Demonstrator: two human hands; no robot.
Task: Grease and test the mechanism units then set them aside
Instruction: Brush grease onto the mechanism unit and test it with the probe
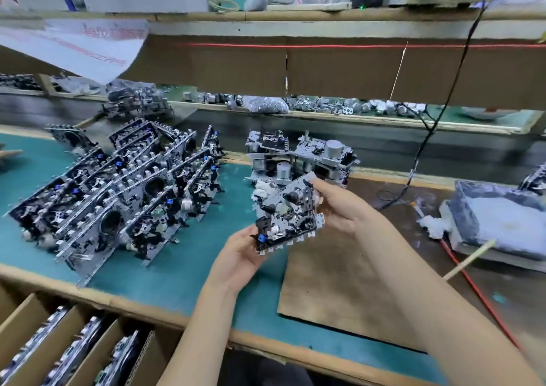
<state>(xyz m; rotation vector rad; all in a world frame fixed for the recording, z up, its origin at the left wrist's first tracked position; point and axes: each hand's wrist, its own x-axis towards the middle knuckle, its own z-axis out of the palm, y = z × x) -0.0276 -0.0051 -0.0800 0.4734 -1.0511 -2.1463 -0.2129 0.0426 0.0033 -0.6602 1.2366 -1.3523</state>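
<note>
Metal mechanism unit (tilted) gripped by left hand below, right hand above, fingers curled.

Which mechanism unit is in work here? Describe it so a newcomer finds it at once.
On the green mat, find the brown cardboard sheet at the right. Over its far left corner is the mechanism unit, tilted. Unlike the rows leaning on the mat and the stack behind, it is in the air, gripped by the left hand and right hand.
</note>
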